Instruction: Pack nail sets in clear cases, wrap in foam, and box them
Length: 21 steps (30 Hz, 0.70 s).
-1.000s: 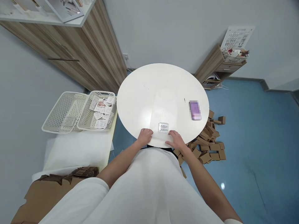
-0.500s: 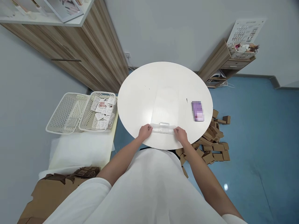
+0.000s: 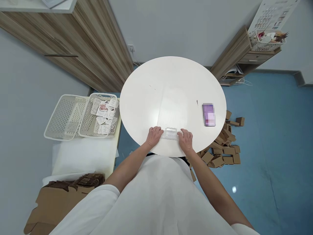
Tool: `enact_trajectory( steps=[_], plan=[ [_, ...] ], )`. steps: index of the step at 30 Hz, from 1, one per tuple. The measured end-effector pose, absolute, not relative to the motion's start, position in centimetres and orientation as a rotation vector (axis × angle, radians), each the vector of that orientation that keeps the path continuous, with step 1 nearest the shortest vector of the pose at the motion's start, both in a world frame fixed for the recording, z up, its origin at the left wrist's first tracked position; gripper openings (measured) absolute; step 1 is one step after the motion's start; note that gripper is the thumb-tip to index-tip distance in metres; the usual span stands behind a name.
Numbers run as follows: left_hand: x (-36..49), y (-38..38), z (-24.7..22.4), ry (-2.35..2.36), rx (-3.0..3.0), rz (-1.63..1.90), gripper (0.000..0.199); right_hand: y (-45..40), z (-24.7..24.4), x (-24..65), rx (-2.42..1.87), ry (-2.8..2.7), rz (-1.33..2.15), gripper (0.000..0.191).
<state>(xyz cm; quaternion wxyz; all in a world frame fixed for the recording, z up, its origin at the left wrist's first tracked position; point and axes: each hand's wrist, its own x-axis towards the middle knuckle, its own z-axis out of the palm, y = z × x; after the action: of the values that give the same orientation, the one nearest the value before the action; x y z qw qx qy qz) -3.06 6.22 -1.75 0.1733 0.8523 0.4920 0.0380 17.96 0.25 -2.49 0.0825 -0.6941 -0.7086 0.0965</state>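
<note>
Two hands, one wrap step in hand, as I read it: the near edge of a thin translucent sheet [image 3: 173, 104] is turned up over a small transparent case [image 3: 171, 129]. Case is on the tabletop [image 3: 139, 98], close to the near edge, between the hands. Its far rim shows past the fold; the near part sits under film. Contents too small to make out. Rest of the sheet runs flat away from the body, beyond the case.

Left hand [image 3: 154, 136]: at the left end of the folded strip, palm down, fingers bent and near each other, thumb side toward the case. Right hand [image 3: 186, 140]: same at the right end, fingers curled, thumb and index at the film. Both touch the strip or lie right at its ends. Can't tell whether either thumb and index actually pinch film or just press it down; tips too small to resolve.

Next move, my judgement: calls for keeping the fold snug on the case and turning case plus film away from the body, both ends level. Uneven push would skew the roll; slack film could let the case slip out the far side.

Purple packet [image 3: 208, 115] sits well apart, toward the tabletop's right side, out of the way.
</note>
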Motion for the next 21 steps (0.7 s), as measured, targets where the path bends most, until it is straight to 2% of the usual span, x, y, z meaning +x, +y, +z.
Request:
enact_trajectory(
  steps=[9,17,21],
  plan=[
    [-2.6,6.5,-0.6,1.050,2.448,0.053,0.043,0.1,-1.5,17.9,-1.721,-2.412,0.524,0.035],
    [-2.1,7.0,-0.4,0.945,2.393,0.025,0.050,1.2,-1.7,17.7,-1.807,-2.343,0.665,0.029],
    [-1.6,7.1,-0.7,0.986,2.410,0.013,0.041,1.6,-1.3,17.4,-1.841,-2.359,0.632,0.027]
  ],
)
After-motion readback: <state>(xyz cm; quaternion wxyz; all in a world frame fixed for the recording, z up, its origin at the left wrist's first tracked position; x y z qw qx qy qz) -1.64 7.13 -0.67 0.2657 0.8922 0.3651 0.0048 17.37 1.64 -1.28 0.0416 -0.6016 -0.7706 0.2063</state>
